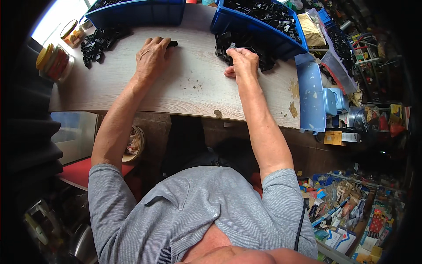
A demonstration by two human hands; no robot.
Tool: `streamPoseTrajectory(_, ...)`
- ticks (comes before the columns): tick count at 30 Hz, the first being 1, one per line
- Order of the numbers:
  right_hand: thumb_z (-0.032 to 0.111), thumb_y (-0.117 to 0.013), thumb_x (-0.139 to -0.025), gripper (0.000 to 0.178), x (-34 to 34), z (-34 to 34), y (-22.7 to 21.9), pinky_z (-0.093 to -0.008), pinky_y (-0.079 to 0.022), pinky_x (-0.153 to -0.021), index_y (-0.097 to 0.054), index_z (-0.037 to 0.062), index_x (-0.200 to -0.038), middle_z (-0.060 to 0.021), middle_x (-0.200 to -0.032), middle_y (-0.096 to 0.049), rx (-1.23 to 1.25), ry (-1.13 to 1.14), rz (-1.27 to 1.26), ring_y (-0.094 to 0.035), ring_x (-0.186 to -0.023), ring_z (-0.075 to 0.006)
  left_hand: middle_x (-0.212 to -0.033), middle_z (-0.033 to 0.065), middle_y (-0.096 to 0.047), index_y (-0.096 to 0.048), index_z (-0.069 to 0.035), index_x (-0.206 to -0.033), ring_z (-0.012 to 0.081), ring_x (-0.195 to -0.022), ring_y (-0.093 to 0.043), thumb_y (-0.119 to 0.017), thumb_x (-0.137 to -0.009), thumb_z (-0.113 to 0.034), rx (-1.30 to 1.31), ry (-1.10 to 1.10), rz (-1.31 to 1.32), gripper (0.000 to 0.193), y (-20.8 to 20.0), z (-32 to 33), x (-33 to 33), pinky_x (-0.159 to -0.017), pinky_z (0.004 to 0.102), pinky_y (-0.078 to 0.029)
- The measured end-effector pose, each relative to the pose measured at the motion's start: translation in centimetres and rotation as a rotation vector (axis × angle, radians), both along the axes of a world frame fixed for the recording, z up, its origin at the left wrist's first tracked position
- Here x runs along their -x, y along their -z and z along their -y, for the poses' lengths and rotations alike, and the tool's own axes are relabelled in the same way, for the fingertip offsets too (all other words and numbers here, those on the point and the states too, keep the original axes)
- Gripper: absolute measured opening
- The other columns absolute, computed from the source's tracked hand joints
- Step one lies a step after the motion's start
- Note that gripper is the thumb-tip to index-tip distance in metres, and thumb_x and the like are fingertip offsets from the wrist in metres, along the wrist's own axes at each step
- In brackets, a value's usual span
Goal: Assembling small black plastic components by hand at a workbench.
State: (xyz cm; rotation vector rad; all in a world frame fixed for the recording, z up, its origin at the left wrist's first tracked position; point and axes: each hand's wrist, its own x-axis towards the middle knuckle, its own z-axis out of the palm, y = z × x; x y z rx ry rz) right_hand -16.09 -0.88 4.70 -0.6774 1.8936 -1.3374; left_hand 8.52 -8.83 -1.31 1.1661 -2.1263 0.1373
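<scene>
My left hand [151, 56] is closed over the table, its fingers curled round a small black piece [173, 43] whose end sticks out to the right. My right hand [244, 64] is at the near edge of a heap of black parts [266, 60], thumb and fingertips pinched together. Whatever lies between those fingertips is too small to make out. Left of my left hand is a second pile of small black parts [100, 43], spread loosely on the wood-grain table [189, 94].
Two blue bins of black parts, one at back left [136, 16] and one at back right [259, 34], stand beyond my hands. Lidded jars [56, 64] are at the left edge. A pale blue plastic tray [311, 94] borders the table's right side. Packed shelves lie farther right.
</scene>
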Motion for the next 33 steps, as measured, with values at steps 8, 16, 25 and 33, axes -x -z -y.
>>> streamPoseTrajectory(8, 0.016, -0.077, -0.088, 0.016, -0.3, -4.0, -0.5, -0.0301, -0.053, -0.039, -0.069, 0.0030, -0.086, -0.0004, -0.060, -0.057, -0.047, -0.372, -0.017, -0.054, -0.039, -0.0110, -0.101, 0.0086, -0.072, -0.075, -0.010, -0.106, 0.0302, -0.100, -0.066, -0.065, -0.097, -0.031, -0.102, -0.026, -0.046, 0.024, 0.1, 0.4, -0.4, -0.088, 0.0429, -0.054)
streamPoseTrajectory(16, 0.013, -0.082, -0.083, 0.022, -1.0, -5.1, 0.2, -0.0271, -0.046, -0.036, -0.069, 0.0030, -0.096, -0.0021, -0.066, -0.061, -0.137, -0.417, -0.074, -0.052, -0.039, -0.0087, -0.101, 0.0099, -0.073, -0.076, -0.009, -0.105, 0.0313, -0.098, -0.067, -0.067, -0.096, -0.030, -0.215, -0.034, -0.208, 0.025, -0.5, 0.1, -0.6, -0.089, 0.0435, -0.053)
streamPoseTrajectory(25, 0.008, -0.077, -0.083, 0.038, -1.4, -4.7, 0.4, -0.0281, -0.046, -0.036, -0.064, 0.0027, -0.118, -0.0011, -0.063, -0.060, -0.181, -0.437, -0.152, -0.051, -0.040, -0.0085, -0.105, 0.0109, -0.075, -0.073, -0.008, -0.111, 0.0282, -0.094, -0.073, -0.072, -0.088, -0.007, -0.211, 0.193, -0.331, 0.023, 0.1, -1.0, 0.3, -0.085, 0.0378, -0.058)
streamPoseTrajectory(33, 0.006, -0.073, -0.084, 0.023, -0.8, -4.8, 1.0, -0.0283, -0.041, -0.036, -0.068, 0.0067, -0.106, 0.0019, -0.057, -0.056, -0.141, -0.478, -0.113, -0.050, -0.040, -0.0092, -0.110, 0.0134, -0.072, -0.072, -0.006, -0.117, 0.0298, -0.088, -0.073, -0.066, -0.090, 0.002, -0.264, 0.580, -0.226, 0.028, -2.3, -5.5, 5.5, -0.075, 0.0376, -0.060)
